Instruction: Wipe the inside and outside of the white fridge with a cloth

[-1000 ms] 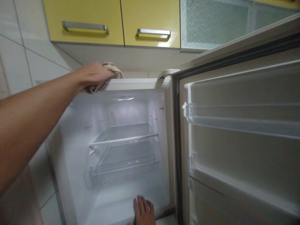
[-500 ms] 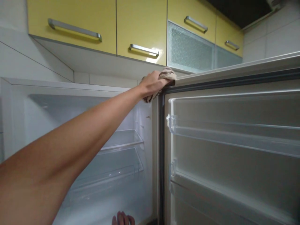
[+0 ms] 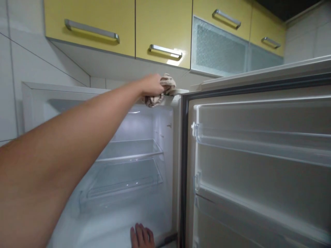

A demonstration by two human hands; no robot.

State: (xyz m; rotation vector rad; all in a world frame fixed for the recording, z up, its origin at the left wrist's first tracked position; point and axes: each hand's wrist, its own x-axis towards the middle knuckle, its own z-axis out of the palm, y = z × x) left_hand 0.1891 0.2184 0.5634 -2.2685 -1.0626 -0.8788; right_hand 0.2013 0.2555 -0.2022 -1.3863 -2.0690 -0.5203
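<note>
My left hand [image 3: 152, 85] is closed round a bunched beige-and-brown patterned cloth [image 3: 168, 82], at the top front edge of an opened fridge [image 3: 103, 90], left of the door hinge. Part of the cloth hangs below the hand, over the front of that edge. Low in view, my right hand [image 3: 142, 235] shows only its fingers, stretched upward and slightly apart, in front of the lower fridge interior; they hold nothing visible. Whether they touch a surface, I cannot tell. The fridge door [image 3: 258, 186] stands wide open to the right, with a dark seal [image 3: 184, 165] along its hinge side.
Inside the fridge are clear shelves [image 3: 131, 148]. A transparent door rack [image 3: 258, 146] runs across the upper door, with another rack lower down. Yellow wall cabinets [image 3: 162, 27] with metal handles hang above, one with a frosted glass panel [image 3: 219, 46].
My left hand has slid the cloth leftward, from the door's hinge corner onto the fridge body's top edge. The view has shifted slightly left, and more of my right fingers shows.
</note>
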